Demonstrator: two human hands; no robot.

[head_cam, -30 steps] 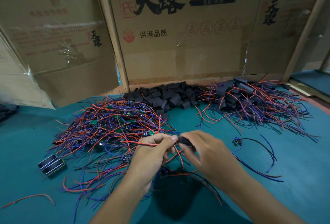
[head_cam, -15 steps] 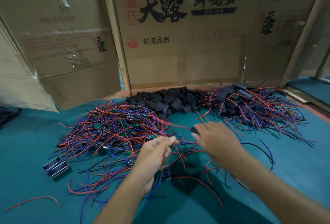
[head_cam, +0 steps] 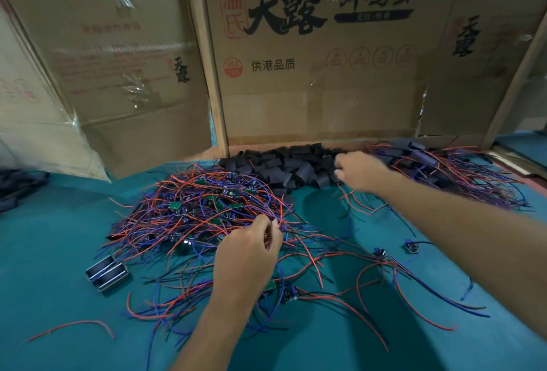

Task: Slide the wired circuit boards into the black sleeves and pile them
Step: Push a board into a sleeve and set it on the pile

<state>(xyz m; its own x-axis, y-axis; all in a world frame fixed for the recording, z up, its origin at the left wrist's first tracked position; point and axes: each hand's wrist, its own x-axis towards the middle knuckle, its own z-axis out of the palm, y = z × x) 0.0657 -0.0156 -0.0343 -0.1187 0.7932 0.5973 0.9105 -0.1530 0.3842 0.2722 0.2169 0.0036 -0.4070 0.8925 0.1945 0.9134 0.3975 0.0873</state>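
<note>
The step in hand looks like the fetch for a fresh pair, one board and one sleeve. The left hand [head_cam: 247,255] sits at the near edge of the tangle of wired boards [head_cam: 204,211], its fingertips [head_cam: 273,224] curled and apparently pinching red and blue wires just beyond them; which board those wires lead to is hidden. The right hand [head_cam: 359,171] reaches out over the heap of black sleeves [head_cam: 284,163], fingers bent into the pieces at its left side; whether it has one gripped I cannot tell. To that hand's right lies the pile of sleeved boards [head_cam: 444,172]. Next, each hand needs to lift out a single piece cleanly. The boards are small and green, with long trailing leads; the sleeves are short, flattened tubes.
</note>
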